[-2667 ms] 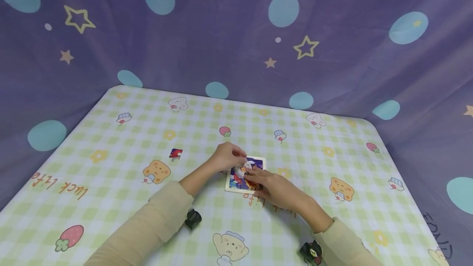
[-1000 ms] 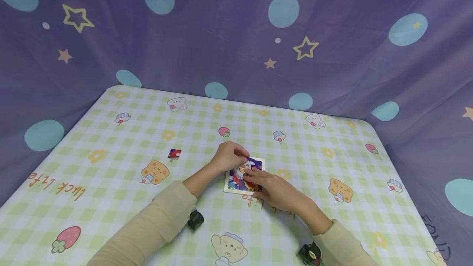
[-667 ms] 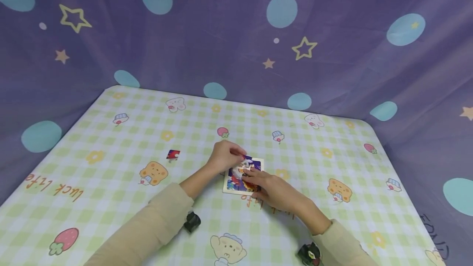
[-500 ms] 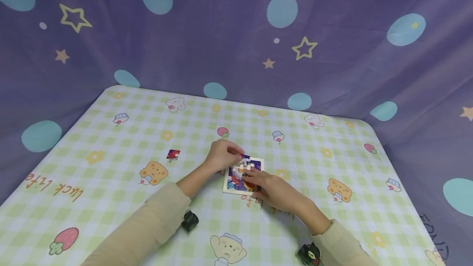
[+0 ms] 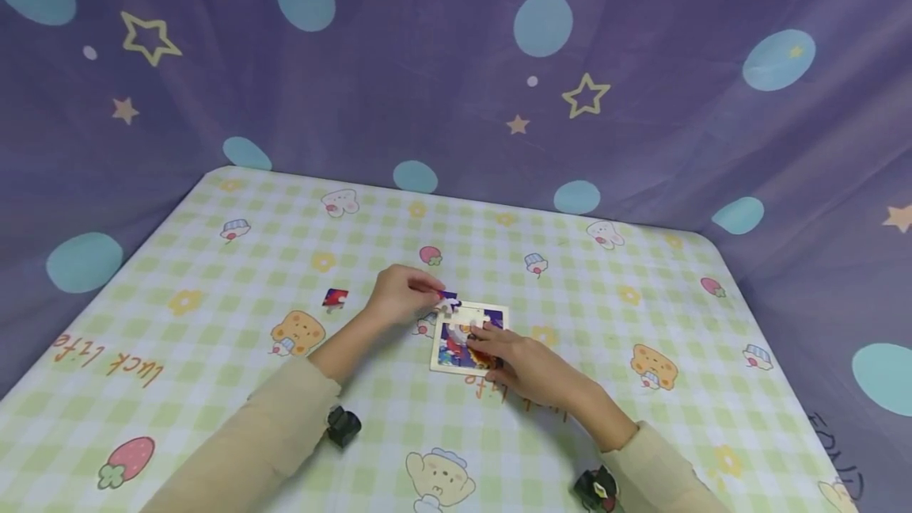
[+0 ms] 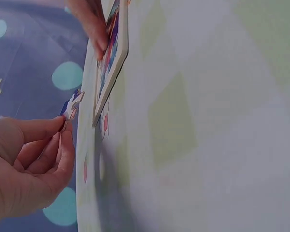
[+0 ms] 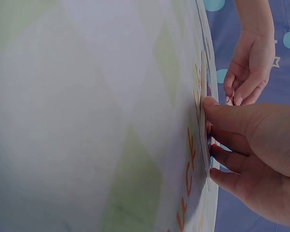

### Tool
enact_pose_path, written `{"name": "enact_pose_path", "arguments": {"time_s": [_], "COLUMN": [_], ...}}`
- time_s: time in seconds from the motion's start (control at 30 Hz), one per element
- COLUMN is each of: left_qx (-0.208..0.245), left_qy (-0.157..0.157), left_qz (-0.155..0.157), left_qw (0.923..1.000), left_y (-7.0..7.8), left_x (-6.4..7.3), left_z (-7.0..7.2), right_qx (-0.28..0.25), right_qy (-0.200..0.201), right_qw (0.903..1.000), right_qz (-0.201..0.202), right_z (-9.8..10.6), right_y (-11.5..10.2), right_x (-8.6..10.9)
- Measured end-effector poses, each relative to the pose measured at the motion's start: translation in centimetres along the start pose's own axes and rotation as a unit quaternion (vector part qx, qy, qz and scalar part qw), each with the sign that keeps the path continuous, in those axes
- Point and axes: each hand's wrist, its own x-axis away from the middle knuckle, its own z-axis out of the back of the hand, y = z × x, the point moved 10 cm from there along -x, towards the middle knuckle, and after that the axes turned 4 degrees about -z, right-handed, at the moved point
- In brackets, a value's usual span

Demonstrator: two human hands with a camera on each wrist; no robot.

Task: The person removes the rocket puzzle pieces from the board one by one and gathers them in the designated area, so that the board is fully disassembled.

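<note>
Purple star-patterned cloth (image 5: 420, 62) hangs beyond a checked tabletop (image 5: 570, 299). Near its middle, my right hand (image 5: 530, 366) rests relaxed fingers on a puzzle tray (image 5: 467, 313). My left hand (image 5: 402, 295) pinches a puzzle piece (image 5: 448, 301), just lifted clear, leaving the tray's far-left corner bare; the picture seems to be coming apart. Another piece (image 5: 336, 298) lies toward the left edge.

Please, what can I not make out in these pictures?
- Head view: part of the puzzle board, covered by the right hand.
- Head view: print on the loose piece, too small.
- Left wrist view: the board's farther end, cut off by the top edge.
- Right wrist view: most of the held piece, covered by the left hand.
</note>
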Motion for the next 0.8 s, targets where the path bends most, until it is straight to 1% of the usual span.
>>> {"name": "enact_pose_path", "arguments": {"time_s": [0.13, 0.23, 0.33, 0.43, 0.63, 0.73, 0.8], "left_qx": [0.004, 0.004, 0.003, -0.004, -0.012, -0.024, -0.040], "left_qy": [0.004, -0.001, -0.005, -0.005, -0.001, -0.003, -0.005], "left_qz": [0.005, 0.010, 0.019, 0.021, 0.020, 0.023, 0.026], "left_qw": [1.0000, 0.9999, 0.9998, 0.9998, 0.9997, 0.9994, 0.9988], "left_y": [-0.5, -1.0, -1.5, -1.9, -2.2, -2.4, -2.5], "left_x": [0.3, 0.6, 0.9, 1.1, 1.4, 1.6, 1.7], "left_z": [1.1, 1.7, 2.4, 3.6, 6.2, 7.1, 7.6], "right_qx": [-0.009, -0.018, -0.019, -0.019, -0.016, -0.016, -0.016], "right_qy": [-0.007, -0.019, -0.026, -0.026, -0.022, -0.022, -0.021], "right_qw": [0.9999, 0.9993, 0.9991, 0.9991, 0.9993, 0.9993, 0.9993], "right_qz": [-0.013, -0.027, -0.029, -0.026, -0.027, -0.027, -0.027], "right_z": [-0.2, -0.4, -0.7, -0.7, -0.6, -0.5, -0.5], "right_y": [0.3, 0.6, 0.5, 0.4, 0.3, 0.3, 0.3], "right_x": [0.0, 0.1, 0.2, 0.2, 0.1, 0.1, 0.1]}}
